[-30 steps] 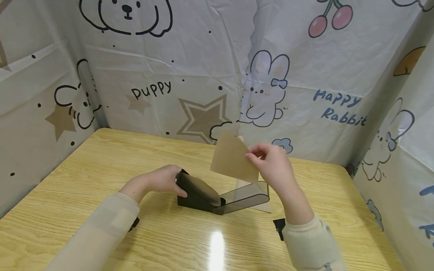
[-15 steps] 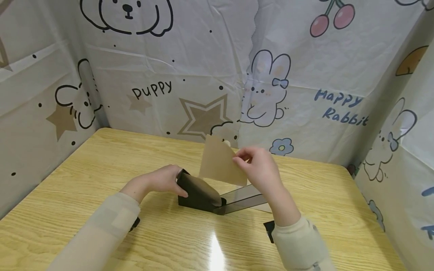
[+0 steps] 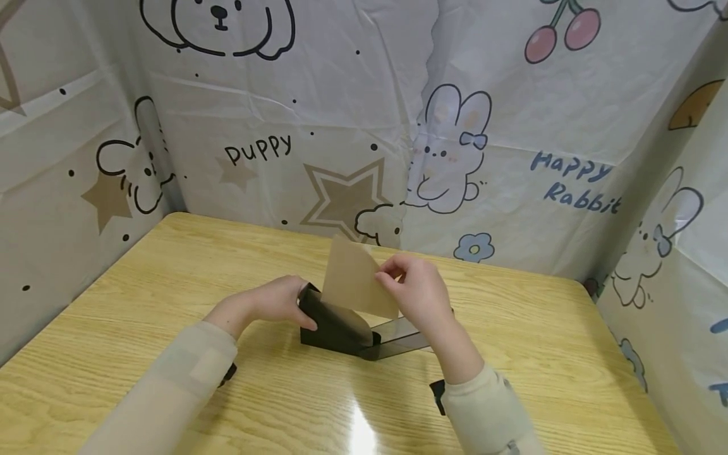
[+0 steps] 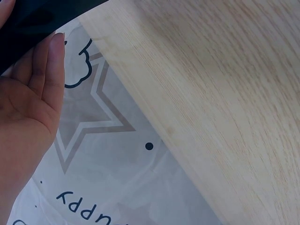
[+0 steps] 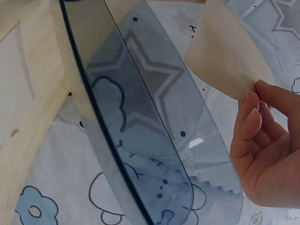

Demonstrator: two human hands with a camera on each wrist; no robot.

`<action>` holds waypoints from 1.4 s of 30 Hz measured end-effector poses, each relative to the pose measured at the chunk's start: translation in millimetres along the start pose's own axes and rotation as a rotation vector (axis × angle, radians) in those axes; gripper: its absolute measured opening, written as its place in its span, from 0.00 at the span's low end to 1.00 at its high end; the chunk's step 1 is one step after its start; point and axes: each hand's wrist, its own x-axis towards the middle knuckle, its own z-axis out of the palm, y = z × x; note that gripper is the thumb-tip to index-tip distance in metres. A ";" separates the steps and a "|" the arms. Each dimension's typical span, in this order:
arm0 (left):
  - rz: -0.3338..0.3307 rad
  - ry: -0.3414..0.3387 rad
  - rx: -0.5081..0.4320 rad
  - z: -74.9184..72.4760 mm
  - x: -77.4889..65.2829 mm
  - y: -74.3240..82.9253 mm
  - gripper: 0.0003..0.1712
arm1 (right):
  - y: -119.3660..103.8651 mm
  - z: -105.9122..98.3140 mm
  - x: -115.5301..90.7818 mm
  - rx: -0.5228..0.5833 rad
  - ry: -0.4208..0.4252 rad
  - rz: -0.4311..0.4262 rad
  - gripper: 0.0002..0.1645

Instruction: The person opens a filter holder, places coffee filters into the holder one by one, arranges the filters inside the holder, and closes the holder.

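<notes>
My left hand [image 3: 279, 300] grips the upper end of a black filter holder box [image 3: 332, 328], thumb on its near side. Its clear smoky lid [image 3: 400, 335] lies swung open to the right. My right hand [image 3: 418, 287] pinches a brown paper coffee filter [image 3: 355, 278] by its right edge, just above the box. In the right wrist view, thumb and fingertips hold the filter [image 5: 229, 51] beside the lid [image 5: 154, 108]. In the left wrist view the fingers [image 4: 54, 70] lie along the dark box [image 4: 28, 28]. The box's inside is mostly hidden.
The wooden table [image 3: 256, 404] spans the foreground. A printed cloth [image 3: 318, 95] hangs behind and along both sides. Black wrist-worn pieces stick out below the sleeves [image 3: 483, 404]. A pale sheet [image 5: 14, 70] lies on the table past the lid.
My right hand has carried the coffee filter left and slightly down, from above the lid to above the black box. The left hand has kept its grip on the box.
</notes>
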 end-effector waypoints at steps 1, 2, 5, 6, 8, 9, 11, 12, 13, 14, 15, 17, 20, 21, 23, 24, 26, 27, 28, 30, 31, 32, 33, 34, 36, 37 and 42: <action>0.004 -0.002 -0.001 -0.2 0.2 0.0 0.10 | 0.3 1.7 -0.1 -0.005 0.003 0.000 0.05; 0.004 -0.004 -0.003 -0.3 0.3 0.0 0.10 | 0.3 3.2 -0.4 -0.009 0.003 0.001 0.05; 0.002 -0.004 -0.004 -0.5 0.7 0.1 0.10 | 0.1 7.4 -1.3 -0.017 0.001 -0.002 0.04; 0.000 -0.004 -0.004 -0.6 0.9 0.0 0.11 | -0.2 8.7 -1.6 -0.019 -0.002 -0.003 0.04; -0.006 -0.003 0.000 -0.7 1.0 0.0 0.11 | -0.5 11.1 -2.2 -0.022 -0.010 -0.006 0.04; -0.007 -0.002 0.001 -0.7 1.1 -0.2 0.11 | -0.6 12.3 -2.4 -0.025 -0.014 -0.008 0.04; -0.011 -0.002 0.004 -0.9 1.1 -0.4 0.11 | -0.7 14.3 -2.9 -0.028 -0.019 -0.011 0.05; -0.016 -0.001 0.006 -1.0 0.8 -0.6 0.11 | -0.7 15.2 -3.1 -0.030 -0.020 -0.013 0.05; -0.014 -0.001 0.006 -1.0 1.0 -0.6 0.12 | -0.7 15.9 -3.3 -0.030 -0.023 -0.013 0.05; -0.012 0.000 0.006 -1.0 0.9 -0.7 0.12 | -0.7 16.6 -3.4 -0.029 -0.026 -0.013 0.05; -0.010 0.000 0.006 -1.0 0.8 -0.8 0.12 | -0.6 17.4 -3.4 -0.029 -0.027 -0.015 0.05; -0.006 0.001 0.008 -1.0 0.5 -1.0 0.12 | -0.1 19.0 -3.5 -0.027 -0.032 -0.019 0.05; 0.002 0.000 0.006 -1.0 0.6 -1.1 0.12 | 0.1 21.0 -4.2 -0.027 -0.038 -0.025 0.05; 0.003 -0.002 0.006 -1.0 0.6 -1.1 0.12 | 0.2 21.8 -4.5 -0.029 -0.038 -0.029 0.05; 0.002 -0.005 0.001 -1.0 0.7 -1.1 0.12 | 0.6 23.5 -5.2 -0.033 -0.043 -0.030 0.05; 0.001 -0.004 0.000 -1.0 0.8 -1.0 0.12 | 0.6 24.4 -5.5 -0.035 -0.043 -0.034 0.05; -0.001 -0.006 0.001 -1.0 0.7 -0.8 0.11 | 1.4 26.6 -5.8 -0.033 -0.047 -0.039 0.05; -0.003 -0.006 0.002 -1.0 0.6 -0.7 0.11 | 1.8 27.8 -6.0 -0.035 -0.049 -0.042 0.05; -0.004 -0.006 0.001 -1.1 0.7 -0.6 0.11 | 2.2 29.0 -6.1 -0.036 -0.050 -0.045 0.05; -0.006 -0.005 0.003 -1.2 0.6 -0.3 0.11 | 2.8 31.0 -6.6 -0.043 -0.048 -0.059 0.05; -0.006 -0.006 0.004 -1.2 0.6 -0.3 0.11 | 3.3 32.0 -6.8 -0.048 -0.049 -0.064 0.05; -0.007 -0.005 0.005 -1.3 0.6 -0.1 0.11 | 3.6 33.0 -7.1 -0.055 -0.051 -0.065 0.05; -0.007 -0.004 0.005 -1.4 0.5 0.0 0.12 | 4.3 34.1 -7.2 -0.060 -0.053 -0.066 0.05; -0.008 -0.004 0.006 -1.4 0.5 0.2 0.12 | 4.7 35.0 -7.5 -0.066 -0.055 -0.065 0.05; -0.007 -0.002 0.008 -1.3 0.4 0.4 0.12 | 5.6 36.7 -7.7 -0.075 -0.061 -0.064 0.05; -0.006 -0.001 0.009 -1.2 0.3 0.6 0.12 | 6.0 37.5 -7.7 -0.078 -0.062 -0.061 0.05; -0.009 0.005 0.015 -0.8 0.2 0.8 0.13 | 6.8 39.5 -8.5 -0.100 -0.067 -0.065 0.05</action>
